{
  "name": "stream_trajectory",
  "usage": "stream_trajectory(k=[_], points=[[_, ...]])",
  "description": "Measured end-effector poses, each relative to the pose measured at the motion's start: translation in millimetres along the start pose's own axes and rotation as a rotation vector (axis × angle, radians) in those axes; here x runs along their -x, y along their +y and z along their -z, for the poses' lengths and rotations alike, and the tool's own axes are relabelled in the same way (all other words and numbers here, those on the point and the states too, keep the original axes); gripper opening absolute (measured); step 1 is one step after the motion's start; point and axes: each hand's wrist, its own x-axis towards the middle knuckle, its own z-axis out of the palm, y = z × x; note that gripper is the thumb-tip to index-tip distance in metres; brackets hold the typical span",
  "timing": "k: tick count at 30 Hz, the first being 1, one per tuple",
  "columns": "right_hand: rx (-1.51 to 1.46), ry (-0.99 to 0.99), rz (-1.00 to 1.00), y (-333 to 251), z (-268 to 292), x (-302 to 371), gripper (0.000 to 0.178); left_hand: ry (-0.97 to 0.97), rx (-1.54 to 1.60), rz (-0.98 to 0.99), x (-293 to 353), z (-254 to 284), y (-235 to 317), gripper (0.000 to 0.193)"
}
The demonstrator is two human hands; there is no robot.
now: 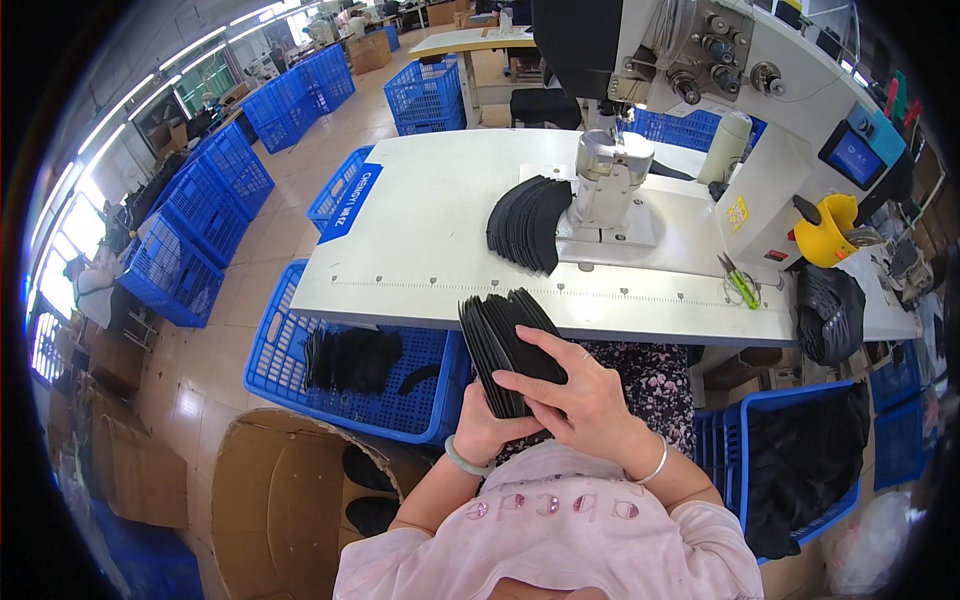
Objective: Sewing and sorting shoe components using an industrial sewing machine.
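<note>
Between my hands, just off the table's front edge, is a thick stack of black curved fabric pieces (505, 345). My left hand (487, 425) grips the stack's lower end from below. Across its right side lie the fingers of my right hand (580, 395), pressed on the pieces. A second stack of black curved pieces (530, 225) rests fanned out on the white sewing table (420, 220), left of the post of the sewing machine (610, 175). The lower edges of the pieces I hold are partly hidden by my fingers.
Green-handled snips (742, 285) and a bundle of black pieces (830, 315) lie on the table's right. A yellow cup (828, 230) hangs by the machine. Blue crates (430, 430) with black pieces and a cardboard box (260, 500) stand left; another blue crate (735, 460) holds black fabric.
</note>
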Motion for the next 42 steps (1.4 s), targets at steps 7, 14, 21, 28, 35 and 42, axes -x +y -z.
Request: stream_trajectory(k=[7,14,21,28,35,42], points=[[-0.084,0.002,-0.096,-4.0,2.7,-3.3,0.035,0.030,-0.005,0.047,2.5,0.1,-0.5,0.048],[-0.227,0.082,-0.275,5.5,-10.3,1.9,0.039,-0.031,0.087,0.106,3.5,7.0,-17.5,0.051],[-0.151,0.224,-0.389,40.7,7.9,7.3,0.040,0.038,0.308,0.224,-15.5,-0.7,-45.4,0.064],[0.506,0.235,-0.750,152.4,72.7,-15.5,0.049,-0.114,0.298,0.224,-44.6,0.5,-33.8,0.064],[0.566,-0.125,-0.945,208.5,39.6,-10.2,0.088,0.069,0.277,0.344,-46.2,1.6,-34.8,0.051],[0.542,-0.180,-0.922,205.8,48.9,-12.0,0.100,0.136,0.298,0.281,-58.7,3.3,-44.2,0.037]])
